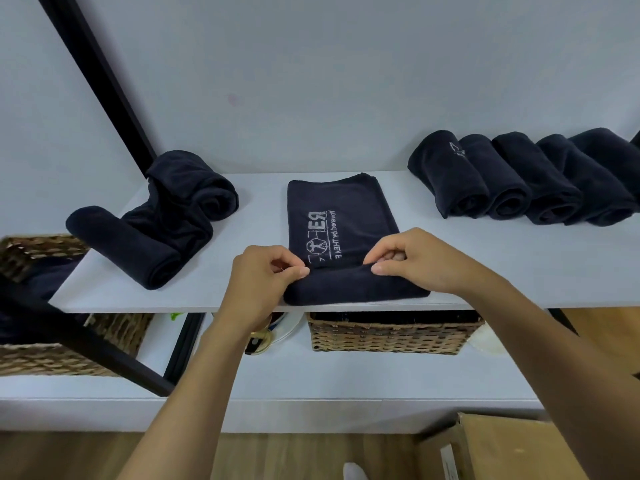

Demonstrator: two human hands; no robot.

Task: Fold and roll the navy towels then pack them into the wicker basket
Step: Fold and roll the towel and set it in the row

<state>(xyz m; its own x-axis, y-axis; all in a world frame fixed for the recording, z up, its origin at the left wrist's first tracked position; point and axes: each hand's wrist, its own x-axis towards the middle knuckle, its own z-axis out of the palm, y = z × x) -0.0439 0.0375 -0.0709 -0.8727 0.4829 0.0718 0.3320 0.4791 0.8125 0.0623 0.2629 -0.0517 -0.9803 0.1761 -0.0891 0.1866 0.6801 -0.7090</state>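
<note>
Currently starting the roll: left hand [263, 273] and right hand [417, 261] pinching the near edge of the navy towel [346, 206] at six o'clock on the shelf [491, 268]; next, likely rolling evenly toward twelve o'clock.

A folded navy towel [341, 216] bearing a pale printed logo lies flat on the white shelf [485, 265]. Its near end is turned over into the start of a roll, pinched at either side by the left hand [266, 271] and the right hand [419, 258]. Left of it lies a loose cluster of rolled towels [156, 237]. Right of it, a row of tight rolls [519, 181] lies side by side, touching. Directly below it sits a wicker basket [391, 336]. A second wicker basket [41, 251] stands far to its left, with dark cloth inside.
</note>
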